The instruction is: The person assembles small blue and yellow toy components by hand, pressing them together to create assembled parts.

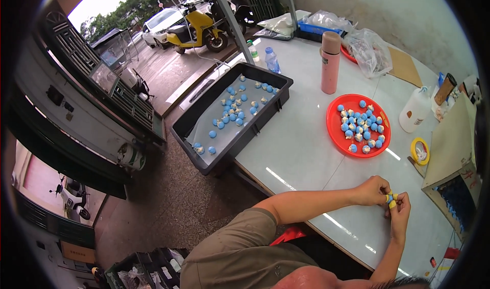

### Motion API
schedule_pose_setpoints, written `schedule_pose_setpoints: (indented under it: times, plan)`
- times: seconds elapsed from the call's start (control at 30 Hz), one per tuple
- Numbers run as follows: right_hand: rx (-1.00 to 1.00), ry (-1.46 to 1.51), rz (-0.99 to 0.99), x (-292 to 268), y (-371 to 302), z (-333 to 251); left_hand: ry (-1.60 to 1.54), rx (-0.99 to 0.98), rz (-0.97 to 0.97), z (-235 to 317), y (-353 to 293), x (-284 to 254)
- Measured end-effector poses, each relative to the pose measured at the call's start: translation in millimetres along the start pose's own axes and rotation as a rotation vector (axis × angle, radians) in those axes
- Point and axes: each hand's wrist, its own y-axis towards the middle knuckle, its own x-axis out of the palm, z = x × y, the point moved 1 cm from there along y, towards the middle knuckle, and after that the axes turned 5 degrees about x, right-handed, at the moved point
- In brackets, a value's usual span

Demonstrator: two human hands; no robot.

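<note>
My left hand [374, 190] and my right hand [400, 213] meet over the front right of the white table, fingertips pinched together. Between them sits a small blue ball [390, 198], mostly covered by the fingers. Yellow bands, seemingly tape, wrap some fingertips. Beyond my hands, a round red tray [334, 136] holds many small blue balls with cream-coloured parts [363, 121]. More such balls [239, 114] lie spread in a black rectangular tray [224, 154] to the left.
A pink flask [331, 64] stands behind the red tray. To the right are a white jug [414, 110], a yellow tape roll [420, 152] and an open box [451, 171]. Plastic bags [370, 52] and a blue bottle [271, 60] sit farther back.
</note>
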Motion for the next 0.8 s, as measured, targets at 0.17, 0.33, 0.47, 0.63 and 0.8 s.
schedule_pose_setpoints:
  times: [0.17, 0.33, 0.47, 0.63, 0.8]
  plan:
    - [-0.007, 0.007, 0.016, -5.8, -2.2, 2.3, 0.024, 0.014, 0.006, 0.0, 2.3, 4.2]
    - [-0.015, -0.012, -0.005, -5.2, -0.3, 6.0, 0.098, 0.023, 0.018, 3.0, -0.4, 2.6]
    - [-0.024, -0.018, -0.013, -2.4, 0.6, 8.7, 0.082, 0.011, 0.029, 4.4, -4.5, 1.0]
    - [-0.009, -0.033, 0.080, -12.9, -10.7, -1.1, 0.103, 0.098, -0.007, -4.9, 10.2, 14.9]
    - [0.017, 0.052, 0.015, 3.0, 8.9, -0.6, 0.135, -0.034, 0.067, 4.0, 5.4, -4.1]
